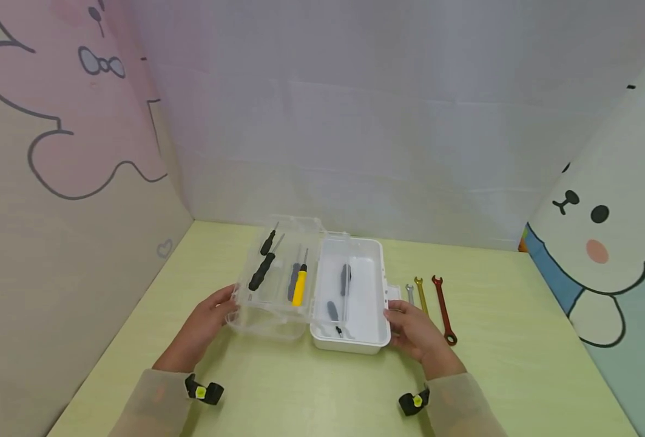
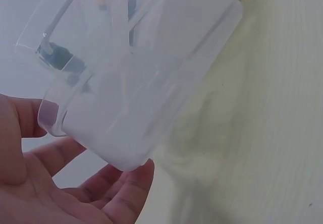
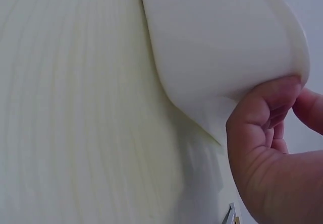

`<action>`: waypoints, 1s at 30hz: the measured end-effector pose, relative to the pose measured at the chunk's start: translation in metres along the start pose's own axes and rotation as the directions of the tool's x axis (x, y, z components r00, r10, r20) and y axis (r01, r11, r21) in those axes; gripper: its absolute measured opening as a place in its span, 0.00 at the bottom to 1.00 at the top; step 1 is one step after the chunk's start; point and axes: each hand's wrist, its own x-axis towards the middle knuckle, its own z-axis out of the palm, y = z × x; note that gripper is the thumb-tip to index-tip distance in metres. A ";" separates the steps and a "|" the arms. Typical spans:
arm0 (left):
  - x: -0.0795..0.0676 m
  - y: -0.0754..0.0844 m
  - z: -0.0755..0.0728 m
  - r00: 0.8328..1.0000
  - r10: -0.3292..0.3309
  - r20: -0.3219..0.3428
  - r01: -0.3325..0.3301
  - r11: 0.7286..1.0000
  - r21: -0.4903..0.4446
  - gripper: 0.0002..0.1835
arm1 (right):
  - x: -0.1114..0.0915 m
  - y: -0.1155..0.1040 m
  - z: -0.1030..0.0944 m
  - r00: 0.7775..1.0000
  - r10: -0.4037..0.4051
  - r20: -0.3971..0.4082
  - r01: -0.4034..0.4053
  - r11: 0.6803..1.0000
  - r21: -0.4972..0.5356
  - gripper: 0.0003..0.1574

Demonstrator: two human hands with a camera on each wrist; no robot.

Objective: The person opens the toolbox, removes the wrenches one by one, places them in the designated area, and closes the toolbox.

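Note:
A white toolbox [image 1: 368, 285] lies open on the table, its clear plastic lid [image 1: 278, 331] spread out to the left. Over the lid and the box's left part is a clear tray holding a yellow screwdriver [image 1: 299, 288], black screwdrivers [image 1: 262, 271] and a grey handle. My left hand [image 1: 207, 325] grips the clear plastic at its left end, thumb at the corner, fingers [image 2: 133, 191] underneath. With my right hand [image 1: 417, 331] I hold the box's right wall, thumb near the rim, fingers [image 3: 252, 113] bent against the side. Small grey-handled tools [image 1: 332, 311] show inside the box.
Right of the box lie a red wrench [image 1: 442, 309], a gold wrench [image 1: 421, 294] and a silver wrench [image 1: 410, 293], the latter two partly behind my right hand. A pale curtain [image 1: 322, 152] hangs at the table's back, with printed cloth on both sides.

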 end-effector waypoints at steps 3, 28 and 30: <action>-0.003 0.006 0.001 1.000 0.013 -0.013 -0.012 1.000 0.022 0.32 | 0.000 0.000 0.000 1.000 0.000 0.001 0.000 1.000 -0.003 0.20; -0.009 0.023 0.015 0.913 0.397 -0.091 -0.397 0.918 0.019 0.28 | -0.003 0.000 -0.001 1.000 -0.006 -0.015 0.006 1.000 0.016 0.16; -0.009 0.022 0.016 0.903 0.418 -0.104 -0.418 0.908 0.016 0.26 | -0.002 0.001 -0.001 1.000 -0.008 -0.016 0.008 1.000 0.018 0.16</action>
